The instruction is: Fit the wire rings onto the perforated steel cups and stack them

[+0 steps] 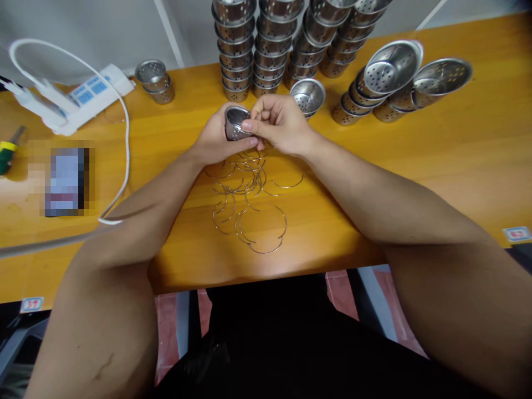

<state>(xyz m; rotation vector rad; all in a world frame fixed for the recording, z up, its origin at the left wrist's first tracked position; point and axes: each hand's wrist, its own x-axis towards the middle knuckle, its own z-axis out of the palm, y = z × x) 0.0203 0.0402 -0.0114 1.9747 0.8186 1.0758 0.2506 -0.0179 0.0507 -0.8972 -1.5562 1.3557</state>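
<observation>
My left hand (216,138) grips a small perforated steel strainer cup (235,122), held just above the orange table (436,160). My right hand (280,124) meets it from the right, thumb pressed on the cup's rim and fingers curled; whether a wire sits between them is hidden. Under and in front of both hands lies a loose pile of thin curved wire handles (249,205).
Stacks of the same cups (253,50) stand at the table's far edge, with more lying tipped at the right (390,77). One cup (308,95) stands just behind my right hand. At left are a small cup stack (155,82), a power strip (89,94) with white cable (124,144), and a screwdriver (9,152).
</observation>
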